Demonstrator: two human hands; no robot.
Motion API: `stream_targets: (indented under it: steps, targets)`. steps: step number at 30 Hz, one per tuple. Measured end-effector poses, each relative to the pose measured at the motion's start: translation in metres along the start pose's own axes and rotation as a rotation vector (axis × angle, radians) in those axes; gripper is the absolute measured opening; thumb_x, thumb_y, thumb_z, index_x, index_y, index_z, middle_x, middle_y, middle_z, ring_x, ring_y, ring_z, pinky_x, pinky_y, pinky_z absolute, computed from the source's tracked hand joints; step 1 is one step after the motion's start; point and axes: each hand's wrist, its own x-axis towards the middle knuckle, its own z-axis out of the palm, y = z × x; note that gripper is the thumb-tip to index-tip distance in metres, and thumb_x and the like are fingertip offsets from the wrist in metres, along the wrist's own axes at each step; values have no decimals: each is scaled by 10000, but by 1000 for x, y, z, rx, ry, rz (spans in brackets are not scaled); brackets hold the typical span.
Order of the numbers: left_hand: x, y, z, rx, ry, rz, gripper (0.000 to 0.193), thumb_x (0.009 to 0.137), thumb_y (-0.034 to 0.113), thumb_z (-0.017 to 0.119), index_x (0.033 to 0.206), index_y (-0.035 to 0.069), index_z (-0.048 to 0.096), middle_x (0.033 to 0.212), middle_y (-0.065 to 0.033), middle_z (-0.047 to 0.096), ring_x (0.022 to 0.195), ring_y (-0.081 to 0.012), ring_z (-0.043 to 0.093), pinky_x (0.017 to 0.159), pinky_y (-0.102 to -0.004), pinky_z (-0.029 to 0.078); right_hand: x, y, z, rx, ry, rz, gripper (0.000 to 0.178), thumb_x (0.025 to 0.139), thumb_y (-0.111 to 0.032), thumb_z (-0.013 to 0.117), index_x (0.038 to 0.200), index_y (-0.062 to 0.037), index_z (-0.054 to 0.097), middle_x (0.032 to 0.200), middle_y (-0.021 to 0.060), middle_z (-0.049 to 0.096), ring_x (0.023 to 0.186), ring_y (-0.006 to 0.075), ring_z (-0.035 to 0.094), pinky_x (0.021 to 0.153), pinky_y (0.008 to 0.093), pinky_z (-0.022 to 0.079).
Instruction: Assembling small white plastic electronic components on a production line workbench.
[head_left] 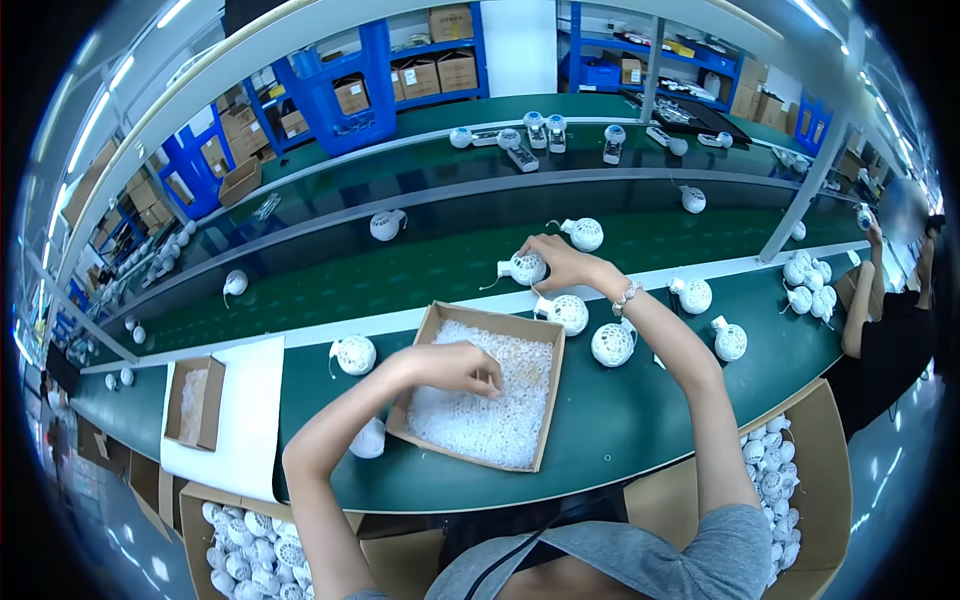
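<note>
My left hand [455, 368] is over a shallow cardboard box [549, 410] full of small clear plastic rings [485, 430]. Its fingers are curled together, and anything between them is too small to make out. Farther out, my right hand [572, 264] closes on a white perforated ball-shaped device [524, 269] with a short neck and a thin cord, at the near edge of the green conveyor belt [440, 262]. A similar ball [586, 234] lies just beyond that hand. Two more, a ball [568, 314] and another ball [612, 344], rest on the worktop beneath my right forearm.
More balls lie along the green worktop [600, 430], with a cluster [810, 282] at right. A second small box [207, 405] stands on white sheeting at left. Large cartons of balls [255, 555] flank me. A metal post [810, 190] rises at right, near another person [890, 310].
</note>
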Motion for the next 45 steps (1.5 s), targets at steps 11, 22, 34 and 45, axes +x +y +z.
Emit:
stream_targets:
  steps: [11,22,34,45]
  targets:
    - [-6,12,66,175,376,-2,140,791,142,681,906,72,721,918,-60,648,913,-220,572,804,-331,487,-6,-37,-15,-127,200,-53,599,590,-16,698,1155,-139,540,1120,150,507,930,319,561,816,360,485]
    - [37,23,7,-258,932,38,155,823,102,670,950,25,713,905,-92,694,740,-150,633,690,-234,514,-149,-58,-3,-1,1031,-92,501,589,-40,669,1073,-125,569,1131,120,418,1038,292,446,843,348,428]
    - [78,33,2,-733,1027,273,188,847,79,652,1023,19,684,898,-95,689,780,-148,651,748,-219,524,-146,-53,14,56,1043,-79,522,562,-6,677,1057,-121,558,1124,125,424,1022,297,463,836,368,431]
    - [85,29,10,-638,1011,161,142,830,57,666,960,1,677,874,-89,682,782,-139,648,739,-227,528,-147,-50,15,65,1034,-53,515,578,-14,673,1068,-117,556,1127,131,415,1021,299,456,823,364,433]
